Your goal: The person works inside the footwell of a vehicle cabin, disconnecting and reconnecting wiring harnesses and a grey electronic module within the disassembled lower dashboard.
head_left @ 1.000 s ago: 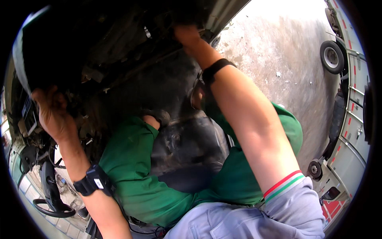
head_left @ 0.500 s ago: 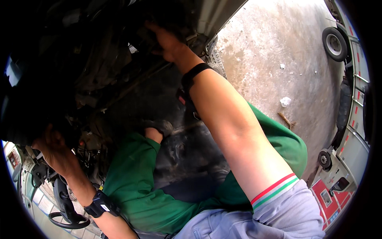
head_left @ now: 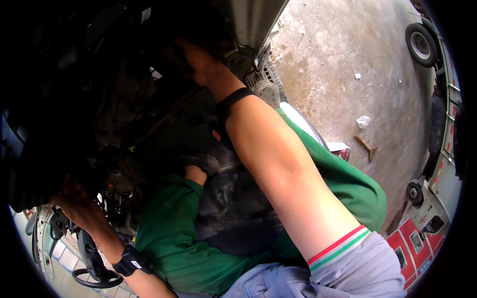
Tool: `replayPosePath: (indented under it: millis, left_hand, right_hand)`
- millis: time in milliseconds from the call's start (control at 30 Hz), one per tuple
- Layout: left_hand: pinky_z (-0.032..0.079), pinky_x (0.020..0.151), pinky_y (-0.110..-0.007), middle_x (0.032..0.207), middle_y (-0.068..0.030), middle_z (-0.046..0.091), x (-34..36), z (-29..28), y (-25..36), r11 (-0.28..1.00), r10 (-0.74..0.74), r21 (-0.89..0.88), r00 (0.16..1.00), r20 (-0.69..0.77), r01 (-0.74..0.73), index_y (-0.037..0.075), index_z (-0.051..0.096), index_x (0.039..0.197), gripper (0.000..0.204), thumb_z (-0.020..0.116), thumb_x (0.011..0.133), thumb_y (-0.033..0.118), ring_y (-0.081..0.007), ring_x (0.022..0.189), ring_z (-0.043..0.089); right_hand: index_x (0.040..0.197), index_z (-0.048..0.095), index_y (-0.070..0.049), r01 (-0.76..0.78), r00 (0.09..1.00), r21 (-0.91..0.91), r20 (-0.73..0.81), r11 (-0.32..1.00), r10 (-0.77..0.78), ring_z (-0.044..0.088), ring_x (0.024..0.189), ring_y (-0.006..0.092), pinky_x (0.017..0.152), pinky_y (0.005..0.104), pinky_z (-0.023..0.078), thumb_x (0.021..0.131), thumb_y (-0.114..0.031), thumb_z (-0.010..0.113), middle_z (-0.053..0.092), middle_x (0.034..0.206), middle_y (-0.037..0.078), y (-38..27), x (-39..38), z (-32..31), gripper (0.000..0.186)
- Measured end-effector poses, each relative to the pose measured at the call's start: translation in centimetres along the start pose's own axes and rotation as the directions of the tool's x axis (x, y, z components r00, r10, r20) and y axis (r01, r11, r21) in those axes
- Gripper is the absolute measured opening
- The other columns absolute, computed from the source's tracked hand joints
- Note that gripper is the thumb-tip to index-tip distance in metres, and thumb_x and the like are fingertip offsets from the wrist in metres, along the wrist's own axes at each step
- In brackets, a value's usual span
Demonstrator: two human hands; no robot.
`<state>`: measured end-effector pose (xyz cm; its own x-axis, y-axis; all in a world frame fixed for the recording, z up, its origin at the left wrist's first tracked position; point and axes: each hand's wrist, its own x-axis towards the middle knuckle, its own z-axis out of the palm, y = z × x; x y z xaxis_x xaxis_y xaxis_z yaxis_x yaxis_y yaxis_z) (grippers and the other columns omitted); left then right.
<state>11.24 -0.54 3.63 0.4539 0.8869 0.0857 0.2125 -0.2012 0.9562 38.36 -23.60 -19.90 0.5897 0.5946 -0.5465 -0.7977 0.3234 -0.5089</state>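
I sit in a dark vehicle cab with both arms reaching forward. At the lower left, my left hand [head_left: 77, 203] is raised against the lower edge of a large black part [head_left: 44, 164]; its fingertips are lost in shadow. Further up, my right hand [head_left: 198, 62] reaches into the dark dashboard area [head_left: 114, 84], a finger stretched out and the thumb apart. Whatever it touches there is too dark to make out. A small pale label [head_left: 155, 73] shows left of it. Bundled wires [head_left: 119, 196] hang beside my left hand.
A steering wheel [head_left: 97, 284] is at the lower left. My green-trousered legs are bent over the dark cab floor [head_left: 226, 193]. Past the door opening lie concrete ground [head_left: 338, 64], a brown stick [head_left: 366, 147] and crumpled white litter [head_left: 363, 121]. A truck [head_left: 447, 184] stands at far right.
My right hand has shifted slightly left and down in view, and my left hand slightly right and down. The view has moved; a step and a box outside the door now show more.
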Motion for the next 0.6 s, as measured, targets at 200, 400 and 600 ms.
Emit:
replayPosePath:
  millis: [200, 400, 600]
  left_hand:
    - [0.039, 0.074, -0.026, 0.108, -0.0067, 0.063, -1.6, 3.4, 1.1, 0.999, -0.015, 0.027, 0.995, -0.094, 0.017, 0.001, 0.058, 0.117, 0.067, 0.037, 0.101, 0.062, -0.0128, 0.083, 0.049]
    - [0.032, 0.063, -0.022, 0.073, 0.0014, 0.052, -2.5, 5.5, 2.3, 0.999, 0.038, 0.035, 0.986, -0.164, -0.032, -0.002, 0.066, 0.104, 0.07, 0.036, 0.102, 0.062, -0.0082, 0.066, 0.041]
    - [0.027, 0.057, -0.022, 0.067, 0.004, 0.046, -1.5, 3.4, 1.3, 0.999, -0.001, 0.048, 0.992, -0.126, 0.007, -0.003, 0.067, 0.104, 0.076, 0.037, 0.099, 0.066, -0.0065, 0.062, 0.036]
  right_hand:
    - [0.146, 0.044, -0.014, 0.002, 1.0, 0.074, -0.013, 0.997, -0.001, 0.039, 0.136, 0.0258, 0.108, 0.0504, 0.035, 0.088, -0.044, 0.068, 0.045, 0.149, 0.008, 0.3, 0.2, -0.4, 0.07]
    - [0.143, 0.049, -0.013, -0.039, 0.999, 0.106, -0.019, 0.994, 0.041, 0.045, 0.131, 0.0264, 0.105, 0.0502, 0.037, 0.088, -0.038, 0.068, 0.048, 0.146, 0.009, 0.0, -0.5, -0.1, 0.064]
    - [0.135, 0.057, -0.014, 0.004, 0.993, 0.262, -0.111, 0.965, 0.027, 0.051, 0.122, 0.0288, 0.098, 0.0509, 0.041, 0.089, -0.025, 0.064, 0.057, 0.135, 0.01, 0.1, -1.6, -0.2, 0.048]
